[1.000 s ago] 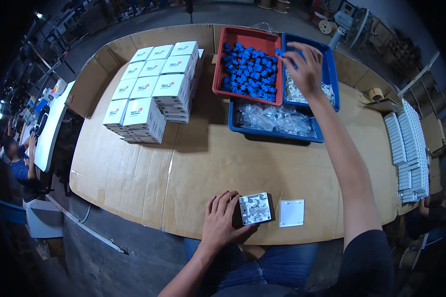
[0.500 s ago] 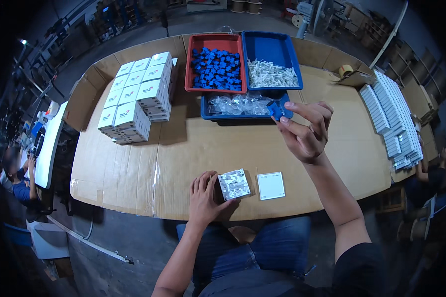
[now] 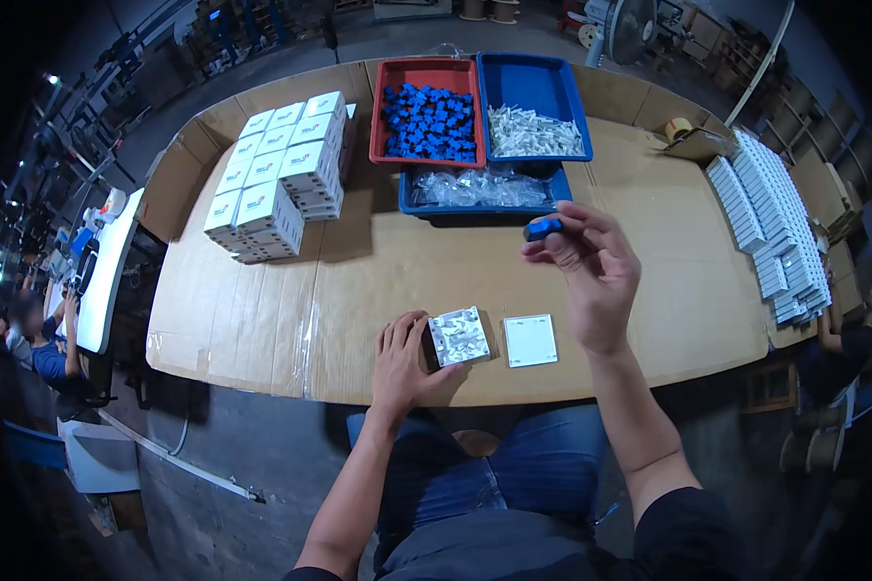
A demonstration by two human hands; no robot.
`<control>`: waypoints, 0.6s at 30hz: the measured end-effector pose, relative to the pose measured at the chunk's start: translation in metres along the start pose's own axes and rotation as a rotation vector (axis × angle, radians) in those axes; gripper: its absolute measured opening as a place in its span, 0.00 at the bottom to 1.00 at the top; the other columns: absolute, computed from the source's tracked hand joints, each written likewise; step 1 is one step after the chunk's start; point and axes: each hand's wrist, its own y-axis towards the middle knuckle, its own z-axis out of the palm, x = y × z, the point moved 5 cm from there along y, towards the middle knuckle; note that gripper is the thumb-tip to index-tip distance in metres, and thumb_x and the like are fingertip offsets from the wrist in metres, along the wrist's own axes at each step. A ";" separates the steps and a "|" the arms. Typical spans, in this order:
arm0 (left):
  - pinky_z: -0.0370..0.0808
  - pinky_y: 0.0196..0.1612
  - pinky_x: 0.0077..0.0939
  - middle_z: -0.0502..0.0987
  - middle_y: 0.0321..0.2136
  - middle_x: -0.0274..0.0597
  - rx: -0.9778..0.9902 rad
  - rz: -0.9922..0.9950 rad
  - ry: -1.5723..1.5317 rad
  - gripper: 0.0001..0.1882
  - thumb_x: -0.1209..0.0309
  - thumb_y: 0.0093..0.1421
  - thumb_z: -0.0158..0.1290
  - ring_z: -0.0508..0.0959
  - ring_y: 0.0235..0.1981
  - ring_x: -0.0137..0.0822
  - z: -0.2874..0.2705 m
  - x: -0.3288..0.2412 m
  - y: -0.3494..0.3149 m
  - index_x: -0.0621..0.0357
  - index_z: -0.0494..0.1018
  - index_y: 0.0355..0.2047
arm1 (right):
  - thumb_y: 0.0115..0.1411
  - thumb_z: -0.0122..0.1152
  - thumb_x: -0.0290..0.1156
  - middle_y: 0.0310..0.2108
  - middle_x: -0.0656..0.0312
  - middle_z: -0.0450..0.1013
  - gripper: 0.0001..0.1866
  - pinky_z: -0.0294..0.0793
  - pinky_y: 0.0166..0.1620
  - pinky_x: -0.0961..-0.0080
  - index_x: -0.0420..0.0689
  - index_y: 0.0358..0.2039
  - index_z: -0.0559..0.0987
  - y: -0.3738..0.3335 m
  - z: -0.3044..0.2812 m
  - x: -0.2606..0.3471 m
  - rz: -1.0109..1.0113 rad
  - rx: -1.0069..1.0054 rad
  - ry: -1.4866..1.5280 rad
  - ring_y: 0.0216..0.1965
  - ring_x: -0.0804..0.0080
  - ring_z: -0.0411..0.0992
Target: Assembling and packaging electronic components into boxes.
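Above the table, to the right of centre, my right hand [image 3: 596, 271] pinches a small blue plastic piece [image 3: 543, 229] between thumb and fingers. My left hand [image 3: 399, 360] rests on the table with thumb and fingers around the left side of a small square white box [image 3: 475, 358]. The box's open top shows crumpled, shiny clear wrapping inside. A flat square white cover [image 3: 531, 341] lies just right of the box, apart from it and touched by neither hand.
A red tray [image 3: 375, 121] of blue pieces and a blue tray [image 3: 528, 82] of white slim parts stand at the back, above another blue tray [image 3: 436, 210] of clear bags. White boxes [image 3: 262, 198] are stacked left; white pieces [image 3: 770, 232] right, near a tape roll [image 3: 678, 128].
My right hand has come back from the trays toward me with the blue piece, which is now turned more on its side. My left hand stays at the box.
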 end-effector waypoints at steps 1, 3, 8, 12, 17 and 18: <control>0.54 0.73 0.50 0.69 0.63 0.49 -0.007 -0.005 0.001 0.48 0.41 0.49 0.67 0.64 0.69 0.48 -0.001 0.001 -0.001 0.62 0.69 0.62 | 0.72 0.57 0.22 0.46 0.55 0.81 0.15 0.87 0.49 0.71 0.36 0.57 0.77 -0.004 -0.002 -0.012 0.142 0.058 0.165 0.44 0.65 0.83; 0.54 0.73 0.50 0.69 0.63 0.49 -0.012 -0.005 0.001 0.49 0.41 0.48 0.68 0.64 0.69 0.48 -0.001 0.002 0.001 0.63 0.69 0.62 | 0.72 0.57 0.23 0.47 0.54 0.80 0.16 0.87 0.49 0.71 0.35 0.58 0.76 -0.014 -0.005 -0.027 0.296 0.008 0.384 0.45 0.66 0.83; 0.58 0.71 0.47 0.69 0.63 0.48 -0.033 0.022 -0.006 0.46 0.47 0.48 0.70 0.67 0.67 0.49 0.002 0.003 0.005 0.62 0.70 0.61 | 0.72 0.59 0.28 0.50 0.52 0.78 0.20 0.86 0.52 0.77 0.34 0.62 0.73 -0.043 -0.007 -0.062 0.588 -0.103 1.003 0.48 0.67 0.81; 0.57 0.71 0.48 0.68 0.63 0.47 -0.026 0.023 0.006 0.47 0.44 0.49 0.69 0.66 0.67 0.48 0.002 0.001 0.005 0.61 0.69 0.62 | 0.73 0.58 0.31 0.54 0.49 0.75 0.25 0.86 0.53 0.78 0.34 0.66 0.68 -0.061 -0.011 -0.086 0.668 -0.064 1.091 0.48 0.67 0.81; 0.56 0.72 0.47 0.68 0.63 0.46 -0.024 0.005 -0.010 0.48 0.43 0.49 0.69 0.65 0.68 0.47 -0.001 0.003 0.001 0.60 0.69 0.62 | 0.75 0.54 0.35 0.56 0.47 0.73 0.27 0.87 0.53 0.73 0.33 0.67 0.65 -0.069 0.004 -0.076 0.822 0.011 1.117 0.50 0.64 0.81; 0.56 0.72 0.47 0.68 0.63 0.46 -0.022 -0.004 -0.014 0.48 0.43 0.49 0.69 0.65 0.68 0.47 -0.001 0.003 0.002 0.60 0.69 0.62 | 0.75 0.53 0.36 0.57 0.46 0.72 0.28 0.87 0.54 0.72 0.33 0.68 0.64 -0.071 0.007 -0.073 0.846 0.037 1.148 0.51 0.63 0.80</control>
